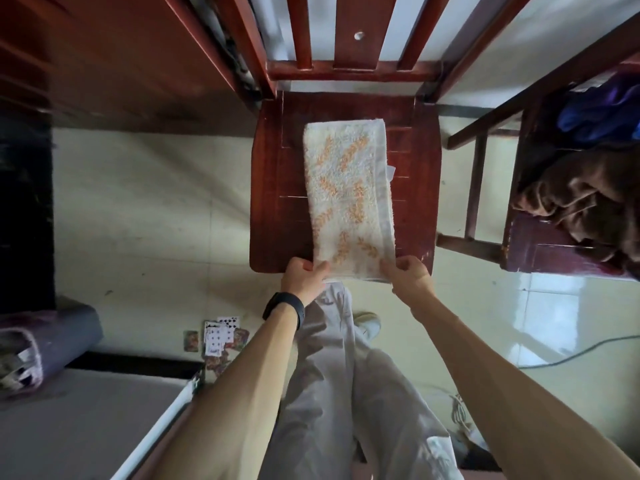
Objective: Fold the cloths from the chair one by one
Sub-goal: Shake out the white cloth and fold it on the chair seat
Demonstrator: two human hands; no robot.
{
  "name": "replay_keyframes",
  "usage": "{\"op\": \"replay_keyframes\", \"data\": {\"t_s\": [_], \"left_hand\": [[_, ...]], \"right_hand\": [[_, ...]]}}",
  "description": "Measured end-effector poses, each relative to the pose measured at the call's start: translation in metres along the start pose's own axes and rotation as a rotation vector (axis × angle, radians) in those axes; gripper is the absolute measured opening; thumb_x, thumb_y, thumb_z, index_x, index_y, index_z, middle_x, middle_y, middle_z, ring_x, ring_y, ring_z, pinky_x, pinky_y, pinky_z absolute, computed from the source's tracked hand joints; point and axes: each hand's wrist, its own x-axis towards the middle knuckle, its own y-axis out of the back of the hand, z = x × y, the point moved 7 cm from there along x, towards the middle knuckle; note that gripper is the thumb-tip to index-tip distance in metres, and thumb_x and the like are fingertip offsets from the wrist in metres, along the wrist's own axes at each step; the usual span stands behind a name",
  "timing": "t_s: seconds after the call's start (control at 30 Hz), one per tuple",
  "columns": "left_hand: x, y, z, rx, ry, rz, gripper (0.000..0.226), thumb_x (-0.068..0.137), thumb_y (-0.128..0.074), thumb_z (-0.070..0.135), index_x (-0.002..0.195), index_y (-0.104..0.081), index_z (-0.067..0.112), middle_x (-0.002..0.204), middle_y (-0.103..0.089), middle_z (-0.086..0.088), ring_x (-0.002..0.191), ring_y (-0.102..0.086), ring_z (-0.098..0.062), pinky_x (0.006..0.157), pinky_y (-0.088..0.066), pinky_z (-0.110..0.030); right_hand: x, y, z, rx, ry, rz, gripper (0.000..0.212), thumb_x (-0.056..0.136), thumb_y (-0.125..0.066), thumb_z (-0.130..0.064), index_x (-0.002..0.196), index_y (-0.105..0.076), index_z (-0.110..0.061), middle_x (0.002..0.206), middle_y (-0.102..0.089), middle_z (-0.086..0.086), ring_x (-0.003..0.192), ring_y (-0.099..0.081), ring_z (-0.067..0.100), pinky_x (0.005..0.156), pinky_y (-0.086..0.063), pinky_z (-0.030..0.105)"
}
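A white towel with an orange leaf pattern (348, 195) lies as a long folded strip on the seat of a red-brown wooden chair (277, 188), running from the backrest to the front edge. My left hand (304, 277) pinches the towel's near left corner at the seat's front edge. My right hand (408, 275) pinches the near right corner. A black band sits on my left wrist.
A second chair (540, 251) at the right carries a brown cloth (585, 199) and a blue cloth (599, 112). Playing cards (218, 337) lie scattered on the tiled floor at the left. A green cable (571, 355) crosses the floor at the right. Dark furniture stands at the left.
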Motion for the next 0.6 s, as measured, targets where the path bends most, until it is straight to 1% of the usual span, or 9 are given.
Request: {"op": "replay_keyframes", "data": {"t_s": [0.07, 0.1, 0.13, 0.2, 0.27, 0.33, 0.4, 0.53, 0.6], "left_hand": [[-0.009, 0.011, -0.007, -0.052, -0.003, 0.008, 0.034, 0.080, -0.077, 0.042, 0.085, -0.053, 0.018, 0.094, -0.070, -0.007, 0.080, -0.072, -0.025, 0.055, -0.050, -0.027], [-0.015, 0.016, -0.010, -0.054, -0.015, 0.006, 0.036, 0.079, -0.078, 0.042, 0.090, -0.054, 0.017, 0.096, -0.071, -0.009, 0.079, -0.072, -0.025, 0.058, -0.051, -0.030], [-0.022, 0.021, -0.011, -0.070, -0.024, -0.002, 0.037, 0.079, -0.079, 0.040, 0.091, -0.054, 0.016, 0.098, -0.071, -0.011, 0.074, -0.071, -0.023, 0.056, -0.049, -0.029], [-0.040, 0.027, -0.013, -0.157, -0.008, -0.010, 0.031, 0.083, -0.077, 0.030, 0.091, -0.050, 0.017, 0.099, -0.069, -0.013, 0.060, -0.066, -0.020, 0.044, -0.043, -0.023], [-0.058, 0.031, -0.014, -0.269, 0.044, -0.005, 0.023, 0.088, -0.070, 0.014, 0.089, -0.047, 0.017, 0.095, -0.063, -0.015, 0.058, -0.058, -0.021, 0.040, -0.039, -0.021], [-0.075, 0.033, -0.013, -0.331, 0.096, -0.031, 0.017, 0.090, -0.060, 0.006, 0.088, -0.048, 0.017, 0.090, -0.060, -0.013, 0.061, -0.057, -0.023, 0.050, -0.039, -0.023], [-0.085, 0.035, -0.006, -0.317, 0.119, -0.071, 0.013, 0.092, -0.055, 0.005, 0.092, -0.053, 0.018, 0.090, -0.061, -0.010, 0.064, -0.059, -0.024, 0.057, -0.038, -0.027], [-0.089, 0.050, 0.023, -0.192, 0.063, -0.169, 0.021, 0.095, -0.054, 0.012, 0.104, -0.067, 0.025, 0.096, -0.068, -0.004, 0.067, -0.065, -0.019, 0.063, -0.042, -0.026], [-0.085, 0.059, 0.043, -0.124, 0.007, -0.237, 0.022, 0.091, -0.061, 0.018, 0.102, -0.073, 0.032, 0.100, -0.073, -0.002, 0.069, -0.064, -0.015, 0.066, -0.041, -0.026]], "right_hand": [[-0.008, 0.000, 0.007, 0.072, -0.007, -0.034, 0.033, 0.083, -0.074, -0.043, 0.095, -0.059, -0.016, 0.084, -0.068, 0.003, 0.069, -0.065, 0.021, 0.074, -0.061, 0.046], [-0.013, 0.000, 0.011, 0.082, -0.009, -0.040, 0.033, 0.082, -0.076, -0.041, 0.093, -0.057, -0.017, 0.079, -0.067, 0.003, 0.063, -0.064, 0.021, 0.073, -0.061, 0.048], [-0.019, 0.001, 0.015, 0.091, -0.018, -0.045, 0.033, 0.082, -0.078, -0.040, 0.091, -0.055, -0.018, 0.076, -0.067, 0.003, 0.059, -0.063, 0.021, 0.073, -0.060, 0.048], [-0.035, 0.001, 0.022, 0.157, -0.053, -0.054, 0.035, 0.080, -0.080, -0.037, 0.089, -0.052, -0.019, 0.073, -0.065, 0.003, 0.057, -0.061, 0.021, 0.070, -0.059, 0.045], [-0.051, -0.001, 0.025, 0.255, -0.082, -0.078, 0.035, 0.080, -0.082, -0.032, 0.087, -0.051, -0.018, 0.073, -0.065, 0.005, 0.053, -0.058, 0.018, 0.062, -0.056, 0.039], [-0.066, -0.001, 0.025, 0.320, -0.083, -0.096, 0.028, 0.081, -0.079, -0.025, 0.086, -0.052, -0.019, 0.077, -0.066, 0.007, 0.055, -0.058, 0.017, 0.054, -0.052, 0.031], [-0.079, 0.000, 0.019, 0.383, -0.066, -0.128, 0.018, 0.083, -0.074, -0.018, 0.086, -0.056, -0.021, 0.080, -0.069, 0.006, 0.060, -0.060, 0.016, 0.054, -0.052, 0.027], [-0.096, 0.010, -0.004, 0.401, 0.051, -0.194, 0.012, 0.089, -0.070, -0.021, 0.089, -0.066, -0.032, 0.090, -0.072, 0.004, 0.078, -0.068, 0.016, 0.064, -0.058, 0.029], [-0.097, 0.017, -0.021, 0.359, 0.115, -0.235, 0.018, 0.083, -0.075, -0.022, 0.093, -0.073, -0.036, 0.091, -0.073, 0.001, 0.083, -0.070, 0.015, 0.067, -0.055, 0.025]]}}
